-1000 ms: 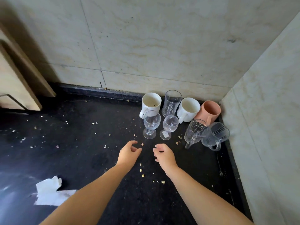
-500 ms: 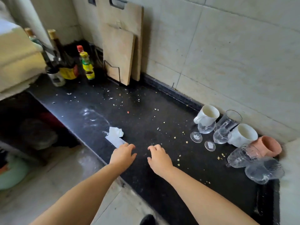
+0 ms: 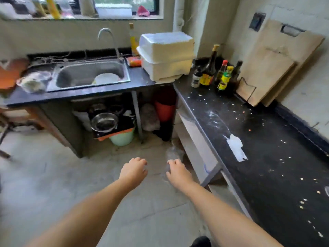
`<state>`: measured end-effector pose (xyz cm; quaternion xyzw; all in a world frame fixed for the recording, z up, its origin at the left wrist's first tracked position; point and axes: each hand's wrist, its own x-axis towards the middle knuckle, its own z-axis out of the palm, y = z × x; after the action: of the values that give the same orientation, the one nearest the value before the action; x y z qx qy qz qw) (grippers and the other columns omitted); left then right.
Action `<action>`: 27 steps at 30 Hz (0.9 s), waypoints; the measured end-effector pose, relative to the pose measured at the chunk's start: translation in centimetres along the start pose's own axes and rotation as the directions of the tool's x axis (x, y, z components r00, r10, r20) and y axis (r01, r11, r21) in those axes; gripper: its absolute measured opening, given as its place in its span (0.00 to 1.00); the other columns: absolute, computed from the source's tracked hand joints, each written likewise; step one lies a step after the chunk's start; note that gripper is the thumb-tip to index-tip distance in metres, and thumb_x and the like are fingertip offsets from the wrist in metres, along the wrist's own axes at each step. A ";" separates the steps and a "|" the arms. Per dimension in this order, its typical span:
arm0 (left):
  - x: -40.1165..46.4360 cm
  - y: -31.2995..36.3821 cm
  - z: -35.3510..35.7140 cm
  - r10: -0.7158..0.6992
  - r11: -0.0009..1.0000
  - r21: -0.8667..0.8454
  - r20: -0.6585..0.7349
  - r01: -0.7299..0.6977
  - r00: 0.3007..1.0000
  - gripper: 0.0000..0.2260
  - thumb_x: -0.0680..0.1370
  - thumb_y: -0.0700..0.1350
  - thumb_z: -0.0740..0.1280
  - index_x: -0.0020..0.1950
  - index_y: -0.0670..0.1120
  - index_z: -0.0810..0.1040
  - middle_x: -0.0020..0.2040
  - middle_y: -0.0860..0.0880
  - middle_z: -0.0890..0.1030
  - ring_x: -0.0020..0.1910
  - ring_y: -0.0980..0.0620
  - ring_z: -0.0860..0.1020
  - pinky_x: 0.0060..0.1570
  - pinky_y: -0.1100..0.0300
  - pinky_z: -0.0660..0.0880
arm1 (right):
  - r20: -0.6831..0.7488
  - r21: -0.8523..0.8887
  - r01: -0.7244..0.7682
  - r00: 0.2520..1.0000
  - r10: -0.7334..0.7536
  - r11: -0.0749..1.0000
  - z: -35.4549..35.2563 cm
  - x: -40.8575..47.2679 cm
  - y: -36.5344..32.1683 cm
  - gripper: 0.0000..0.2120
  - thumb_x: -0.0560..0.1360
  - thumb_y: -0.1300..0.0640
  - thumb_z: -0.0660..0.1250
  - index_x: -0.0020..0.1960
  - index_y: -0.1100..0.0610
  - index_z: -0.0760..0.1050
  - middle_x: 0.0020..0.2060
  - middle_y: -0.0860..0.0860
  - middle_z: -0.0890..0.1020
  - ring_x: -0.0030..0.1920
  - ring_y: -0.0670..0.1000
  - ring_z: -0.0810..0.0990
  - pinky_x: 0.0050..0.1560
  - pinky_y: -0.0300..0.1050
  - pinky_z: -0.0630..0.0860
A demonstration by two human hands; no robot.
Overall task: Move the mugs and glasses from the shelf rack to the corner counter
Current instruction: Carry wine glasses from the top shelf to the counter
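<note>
hanging loosely curled over the floor, left hand and right hand hold nothing; glasses, unseen, probably fragile, best taken by the stem.

2 hands: left hand & right hand, both holding nothing. 2 wood boards vs the wall. Approx 5 bottles. 1 sink, 1 tap, 1 white box, 1 paper scrap.

Two bare forearms are seen entering from the lower edge of the frame. No sleeves, rings or watches are worn on the left hand or the right hand. A dark shoe is glimpsed at bottom centre.
</note>
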<state>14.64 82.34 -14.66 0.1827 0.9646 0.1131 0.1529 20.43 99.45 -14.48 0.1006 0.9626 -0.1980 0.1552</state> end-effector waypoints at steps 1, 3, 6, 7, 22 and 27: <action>-1.2 -2.5 -0.7 -0.038 0.999 -0.003 -0.018 0.038 0.999 0.16 0.79 0.50 0.60 0.66 0.49 0.72 0.61 0.48 0.75 0.63 0.47 0.72 0.59 0.53 0.71 | 0.021 -0.009 0.029 0.999 -0.029 1.000 0.9 0.3 -2.3 0.19 0.80 0.53 0.58 0.70 0.56 0.64 0.67 0.56 0.67 0.65 0.59 0.70 0.61 0.52 0.72; -3.3 -7.0 -2.0 -0.102 0.995 -0.004 -0.051 0.102 0.993 0.16 0.80 0.50 0.60 0.66 0.49 0.72 0.61 0.48 0.76 0.62 0.47 0.73 0.59 0.54 0.71 | 0.066 -0.031 0.087 0.994 -0.085 0.996 2.4 0.8 -6.4 0.19 0.80 0.54 0.58 0.69 0.56 0.65 0.66 0.55 0.67 0.64 0.59 0.70 0.60 0.51 0.72; -6.6 -13.4 -3.7 -0.247 0.969 -0.057 -0.102 0.242 0.964 0.16 0.79 0.51 0.62 0.66 0.49 0.73 0.60 0.48 0.77 0.61 0.47 0.74 0.59 0.53 0.73 | 0.126 -0.081 0.195 0.975 -0.184 0.977 4.3 1.7 -12.9 0.18 0.80 0.53 0.58 0.68 0.57 0.65 0.65 0.56 0.67 0.64 0.59 0.70 0.60 0.51 0.72; -7.6 -14.9 -4.0 -0.284 0.958 -0.070 -0.112 0.278 0.952 0.16 0.79 0.52 0.62 0.65 0.49 0.73 0.60 0.48 0.77 0.61 0.47 0.74 0.59 0.53 0.73 | 0.144 -0.092 0.221 0.968 -0.207 0.971 4.9 2.0 -14.5 0.17 0.80 0.53 0.58 0.67 0.57 0.65 0.65 0.55 0.67 0.64 0.59 0.70 0.59 0.52 0.72; -8.4 -33.1 -11.8 -0.643 0.764 -0.249 -0.210 0.596 0.736 0.16 0.79 0.51 0.61 0.65 0.48 0.73 0.61 0.47 0.77 0.62 0.47 0.74 0.60 0.53 0.72 | 0.301 -0.210 0.649 0.754 -0.583 0.731 7.4 13.0 -38.9 0.18 0.80 0.54 0.57 0.68 0.57 0.65 0.63 0.58 0.68 0.62 0.62 0.73 0.59 0.53 0.72; -5.7 -38.3 -16.3 -0.706 0.708 -0.307 -0.259 0.636 0.659 0.15 0.79 0.51 0.62 0.65 0.49 0.74 0.60 0.48 0.77 0.60 0.49 0.75 0.59 0.54 0.74 | 0.302 -0.221 0.725 0.687 -0.661 0.652 5.5 18.5 -46.6 0.18 0.80 0.52 0.57 0.67 0.56 0.65 0.63 0.57 0.69 0.60 0.61 0.75 0.56 0.53 0.74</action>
<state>2.07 42.76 -8.60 -0.2269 0.9586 0.1707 0.0221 -7.24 57.59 -9.20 -0.3229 0.9257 -0.0904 0.1749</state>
